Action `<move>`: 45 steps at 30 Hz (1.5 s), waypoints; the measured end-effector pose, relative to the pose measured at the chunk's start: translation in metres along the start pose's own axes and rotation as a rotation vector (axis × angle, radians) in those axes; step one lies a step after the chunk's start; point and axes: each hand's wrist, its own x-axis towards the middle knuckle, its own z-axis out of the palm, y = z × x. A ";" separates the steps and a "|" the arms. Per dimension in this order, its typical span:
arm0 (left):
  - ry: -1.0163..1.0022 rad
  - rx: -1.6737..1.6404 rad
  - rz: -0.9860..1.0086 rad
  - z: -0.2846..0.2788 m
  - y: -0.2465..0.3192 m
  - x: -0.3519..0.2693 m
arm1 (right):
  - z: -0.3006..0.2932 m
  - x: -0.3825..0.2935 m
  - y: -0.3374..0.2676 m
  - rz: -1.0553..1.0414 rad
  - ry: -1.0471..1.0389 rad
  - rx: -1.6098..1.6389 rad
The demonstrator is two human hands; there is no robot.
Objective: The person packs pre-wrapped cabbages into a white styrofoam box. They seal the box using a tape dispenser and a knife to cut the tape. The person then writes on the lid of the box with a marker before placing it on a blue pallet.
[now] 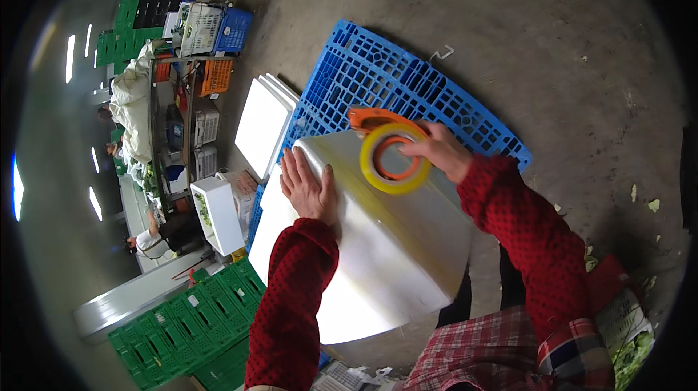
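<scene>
Before me is a large white foam box (420,249), with a strip of yellowish tape (376,216) running across it. My left hand (311,189) presses flat on the box near its far edge, thumb spread from the fingers. In my right hand (441,153) is an orange tape dispenser (376,114) carrying a roll of yellow tape (368,164), held against the side of the box. Part of the right hand's grip is hidden behind the roll.
A blue plastic pallet (376,63) lies beyond the box. White foam lids (263,123) lean beside it. Stacked green crates (191,314) stand at left, near a foam box with greens (221,213). Other people (163,238) stand farther off. Leaf scraps (654,205) litter the concrete floor.
</scene>
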 end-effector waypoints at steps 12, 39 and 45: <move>-0.076 -0.550 0.144 -0.041 -0.012 0.054 | 0.006 0.122 -0.026 -0.030 -0.209 -0.131; -0.063 -0.760 -0.471 -0.026 0.009 0.074 | 0.034 0.153 -0.053 -0.081 -0.363 -0.423; -0.189 -0.799 -0.540 -0.026 0.011 0.079 | 0.039 0.168 -0.058 -0.064 -0.514 -0.617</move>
